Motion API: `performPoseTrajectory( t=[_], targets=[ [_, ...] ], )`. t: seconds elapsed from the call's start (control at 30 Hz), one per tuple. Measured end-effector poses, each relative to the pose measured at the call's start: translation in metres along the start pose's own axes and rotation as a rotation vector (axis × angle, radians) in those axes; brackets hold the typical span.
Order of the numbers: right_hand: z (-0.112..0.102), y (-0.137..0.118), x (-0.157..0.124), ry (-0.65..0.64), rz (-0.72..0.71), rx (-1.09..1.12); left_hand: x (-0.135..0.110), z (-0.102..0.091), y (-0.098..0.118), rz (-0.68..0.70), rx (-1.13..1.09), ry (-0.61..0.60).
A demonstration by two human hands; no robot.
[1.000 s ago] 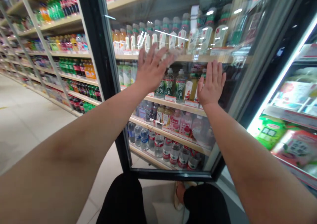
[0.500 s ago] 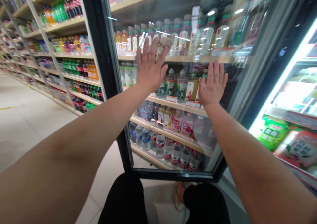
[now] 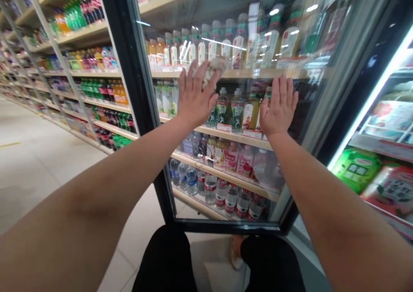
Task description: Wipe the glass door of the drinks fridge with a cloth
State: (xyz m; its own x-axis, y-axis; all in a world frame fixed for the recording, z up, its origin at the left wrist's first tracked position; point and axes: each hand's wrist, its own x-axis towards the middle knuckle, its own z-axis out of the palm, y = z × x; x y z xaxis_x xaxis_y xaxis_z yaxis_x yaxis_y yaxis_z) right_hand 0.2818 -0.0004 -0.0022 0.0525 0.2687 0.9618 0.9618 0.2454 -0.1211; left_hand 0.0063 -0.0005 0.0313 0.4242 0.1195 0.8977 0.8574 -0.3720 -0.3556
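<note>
My left hand (image 3: 194,97) reaches out to the glass door (image 3: 222,7) of a drinks fridge. Its fingers press a crumpled pale cloth (image 3: 212,67) against the pane at the height of the second shelf. My right hand (image 3: 279,107) lies flat and open on the same pane, to the right and slightly lower, fingers pointing up. Behind the glass stand rows of bottles (image 3: 232,109) on wooden shelves. The door's black frame (image 3: 127,68) runs just left of my left hand.
Open shelves of coloured drink bottles (image 3: 97,89) run down the aisle on the left, above a pale tiled floor (image 3: 35,163). On the right, a lit chiller holds green and pink packets (image 3: 358,169). My dark-trousered knees (image 3: 167,262) are low, close to the door's bottom edge.
My left hand rubbed the cloth up the glass a little, then back down, ending slightly left of where it began. My right hand has stayed pressed on the pane.
</note>
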Motion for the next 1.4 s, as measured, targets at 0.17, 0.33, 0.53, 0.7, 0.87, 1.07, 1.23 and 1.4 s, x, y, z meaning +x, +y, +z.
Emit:
performPoseTrajectory(
  t=[0.17, 0.33, 0.53, 0.7, 0.87, 1.07, 1.23, 1.4],
  targets=[
    [-0.003, -0.002, 0.0, 0.015, -0.024, -0.056, -0.017, 0.004, 0.005, 0.34, -0.025, -0.204],
    [-0.002, -0.001, 0.0, 0.028, -0.025, -0.05, 0.018, -0.008, -0.011, -0.002, -0.023, 0.004],
    [-0.001, 0.0, 0.0, 0.041, -0.031, -0.041, -0.02, 0.003, 0.013, 0.398, -0.067, -0.196],
    [-0.004, -0.002, -0.001, 0.017, -0.023, -0.038, 0.004, -0.002, -0.009, 0.355, -0.032, -0.224],
    [-0.006, -0.003, -0.001, 0.0, -0.014, -0.043, 0.008, -0.005, -0.003, 0.023, -0.027, -0.087],
    [-0.007, -0.004, -0.002, 0.003, -0.018, -0.08, -0.011, -0.006, -0.003, 0.522, -0.186, -0.384],
    [-0.008, -0.004, -0.002, 0.006, -0.017, -0.081, 0.031, -0.012, -0.03, 0.077, -0.084, -0.084],
    [-0.006, -0.002, -0.002, 0.001, -0.026, -0.067, -0.02, -0.003, -0.005, 0.325, -0.082, -0.214]
  ],
)
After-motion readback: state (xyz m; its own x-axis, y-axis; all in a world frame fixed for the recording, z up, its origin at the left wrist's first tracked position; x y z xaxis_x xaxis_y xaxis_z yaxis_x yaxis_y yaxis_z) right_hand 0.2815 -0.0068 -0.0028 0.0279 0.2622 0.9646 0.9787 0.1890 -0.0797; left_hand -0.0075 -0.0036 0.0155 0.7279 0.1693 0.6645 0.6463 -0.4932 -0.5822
